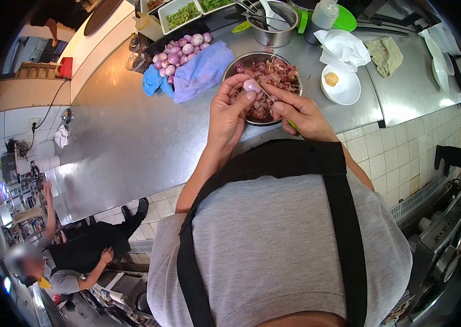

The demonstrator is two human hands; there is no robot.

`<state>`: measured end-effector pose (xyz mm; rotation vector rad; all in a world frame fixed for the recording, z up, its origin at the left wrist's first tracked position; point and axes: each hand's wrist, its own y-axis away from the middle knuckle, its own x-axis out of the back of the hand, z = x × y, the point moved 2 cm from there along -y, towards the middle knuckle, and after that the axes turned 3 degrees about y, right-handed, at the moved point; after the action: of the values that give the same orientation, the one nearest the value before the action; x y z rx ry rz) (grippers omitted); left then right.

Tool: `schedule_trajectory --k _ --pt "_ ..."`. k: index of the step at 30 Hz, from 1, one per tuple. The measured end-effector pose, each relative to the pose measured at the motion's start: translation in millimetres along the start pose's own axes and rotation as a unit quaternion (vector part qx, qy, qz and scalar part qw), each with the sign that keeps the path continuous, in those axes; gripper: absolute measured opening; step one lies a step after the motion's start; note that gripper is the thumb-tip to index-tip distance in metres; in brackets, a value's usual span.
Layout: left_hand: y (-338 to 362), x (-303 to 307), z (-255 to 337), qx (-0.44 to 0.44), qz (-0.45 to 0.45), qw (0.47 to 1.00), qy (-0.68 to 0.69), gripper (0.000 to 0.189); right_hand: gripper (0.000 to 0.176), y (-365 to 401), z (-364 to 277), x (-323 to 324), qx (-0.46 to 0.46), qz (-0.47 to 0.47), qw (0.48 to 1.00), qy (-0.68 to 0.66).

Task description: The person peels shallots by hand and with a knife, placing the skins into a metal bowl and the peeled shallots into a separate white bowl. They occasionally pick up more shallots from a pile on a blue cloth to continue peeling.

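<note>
Black apron [345, 218] on my chest; my left hand [228, 117] pinching a peeled shallot [251, 85], pale pink, at its fingertips, over the steel bowl [234, 61] of peelings; right hand [301, 114] closed on a green-handled knife [293, 126]

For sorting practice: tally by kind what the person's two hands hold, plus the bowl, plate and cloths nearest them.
Shallot, in left hand: 1
Knife, in right hand: 1
Metal bowl of peels: 1
White plate: 1
Cloths: 4 (blue towel, blue cloth, white cloth, beige cloth)
Total: 8
</note>
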<state>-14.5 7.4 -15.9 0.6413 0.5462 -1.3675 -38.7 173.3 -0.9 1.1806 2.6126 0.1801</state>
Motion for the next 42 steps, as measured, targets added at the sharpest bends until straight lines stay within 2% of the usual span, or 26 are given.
schedule_trajectory --k 5,8,12,14,21,25,32,35,38,41,42 --pt "1 -3 -2 -0.049 0.011 0.997 -0.054 0.030 0.042 -2 1 -3 0.009 0.016 1.000 0.013" --pt "2 -4 -3 -0.063 0.011 0.995 -0.070 0.030 0.038 -2 -1 -7 0.058 0.053 0.996 0.050" --pt "4 -8 -5 -0.076 0.000 0.996 -0.056 0.030 0.034 -8 7 -2 0.053 0.075 0.996 -0.020" --pt "5 -10 -3 -0.070 -0.004 0.995 -0.066 0.029 0.033 -9 7 1 0.049 0.068 0.994 -0.075" --pt "1 -4 0 0.010 -0.060 0.991 -0.119 0.028 0.034 -10 13 9 0.030 0.063 0.991 -0.114" --pt "-1 -3 -8 0.049 -0.027 0.996 -0.070 0.026 0.036 -7 9 7 0.021 0.045 0.990 -0.135" --pt "-7 7 8 -0.079 0.042 0.972 -0.218 0.018 0.038 4 1 27 0.056 0.109 0.986 -0.114" --pt "-11 8 10 -0.036 0.016 0.953 -0.301 0.014 0.040 10 4 33 0.041 0.110 0.987 -0.109" --pt "-15 -1 3 -0.055 -0.044 0.846 -0.528 0.013 0.041 12 12 34 0.022 0.104 0.989 -0.107" --pt "-22 -10 -7 -0.142 -0.088 0.699 -0.695 0.014 0.041 11 22 33 -0.003 0.095 0.990 -0.104" --pt "-24 -10 -12 -0.136 -0.093 0.675 -0.719 0.021 0.041 11 24 32 -0.012 0.092 0.990 -0.104"
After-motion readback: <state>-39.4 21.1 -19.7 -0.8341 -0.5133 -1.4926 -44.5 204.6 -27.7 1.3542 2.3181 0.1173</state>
